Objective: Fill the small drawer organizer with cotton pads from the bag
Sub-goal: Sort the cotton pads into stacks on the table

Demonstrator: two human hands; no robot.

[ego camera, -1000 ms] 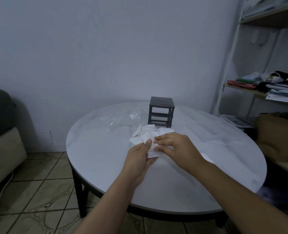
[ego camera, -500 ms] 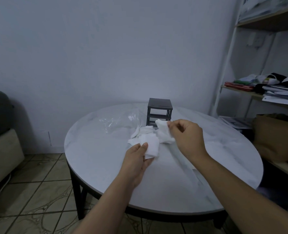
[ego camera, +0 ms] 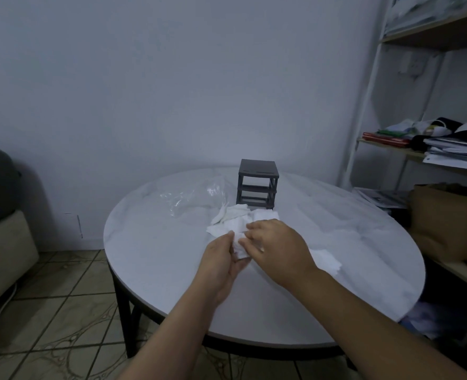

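Observation:
A small dark grey drawer organizer stands at the far middle of the round white table, its drawer slots looking empty. A loose pile of white cotton pads lies just in front of it. A clear plastic bag lies flat to the left of the organizer. My left hand holds a small stack of cotton pads just in front of the pile. My right hand pinches the same stack from the right. Another white pad lies on the table to the right of my right wrist.
A shelf unit with papers, folded cloth and a brown bag stands at the right. A sofa sits at the left. Tiled floor lies below the table's near left edge.
My right hand, which had lifted a pad up toward the organizer, has come back down to the stack in my left hand. The left hand has stayed about where it was.

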